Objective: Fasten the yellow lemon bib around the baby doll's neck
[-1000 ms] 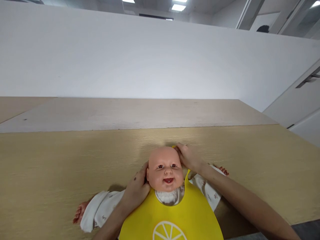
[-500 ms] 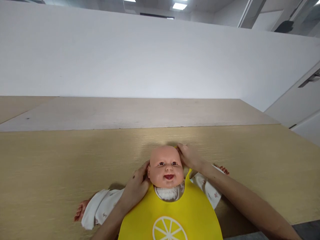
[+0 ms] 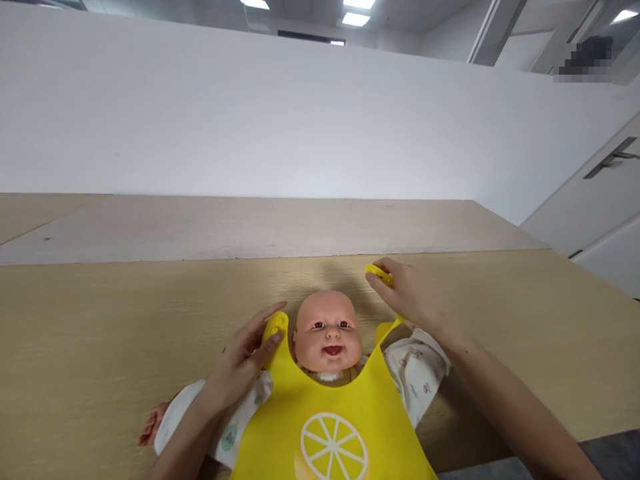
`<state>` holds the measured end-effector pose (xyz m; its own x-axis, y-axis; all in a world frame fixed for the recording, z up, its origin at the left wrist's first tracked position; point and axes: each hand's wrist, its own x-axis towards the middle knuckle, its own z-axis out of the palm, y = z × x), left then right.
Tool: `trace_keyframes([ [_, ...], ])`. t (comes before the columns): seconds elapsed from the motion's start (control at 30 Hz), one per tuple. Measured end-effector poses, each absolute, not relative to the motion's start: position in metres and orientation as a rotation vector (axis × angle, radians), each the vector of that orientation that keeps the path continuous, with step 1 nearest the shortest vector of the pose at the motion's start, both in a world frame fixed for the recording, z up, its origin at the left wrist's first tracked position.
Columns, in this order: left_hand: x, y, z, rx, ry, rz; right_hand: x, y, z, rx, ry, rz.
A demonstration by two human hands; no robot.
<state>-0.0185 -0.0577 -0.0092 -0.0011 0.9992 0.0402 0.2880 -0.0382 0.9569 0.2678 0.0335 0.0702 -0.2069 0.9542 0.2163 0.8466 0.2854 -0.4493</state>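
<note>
A baby doll [image 3: 327, 333] in white printed clothes lies face up on a wooden counter [image 3: 100, 333], with a yellow bib [image 3: 340, 420] bearing a lemon-slice print spread over its chest. The left hand [image 3: 243, 360] pinches one strap end beside the doll's head. The right hand [image 3: 413, 297] grips the other strap end, lifted beyond the head.

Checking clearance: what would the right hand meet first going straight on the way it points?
Likely nothing: right hand, pinching the yellow silicone bib strap, points up-left, past the bald plastic baby doll's head, over the light wooden tabletop. Depth is unclear.
</note>
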Motion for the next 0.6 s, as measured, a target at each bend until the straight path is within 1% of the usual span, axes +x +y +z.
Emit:
trace_keyframes([
  [0.13,-0.019,-0.065,-0.006,1.413,1.366,1.170,0.270,0.016,0.084,-1.356,-2.026,0.492],
  [0.23,-0.015,-0.078,0.002,1.514,1.370,1.172,0.263,-0.004,0.087,-1.099,-2.038,0.679],
  [0.4,0.005,-0.110,0.035,2.158,1.471,1.087,0.245,-0.040,0.088,-0.626,-2.121,0.974],
  [0.5,0.021,-0.122,0.051,2.516,1.419,1.072,0.238,-0.053,0.088,-0.464,-2.199,0.991],
  [0.6,0.025,-0.130,0.054,2.603,1.454,1.121,0.239,-0.060,0.091,-0.444,-2.224,0.917],
])
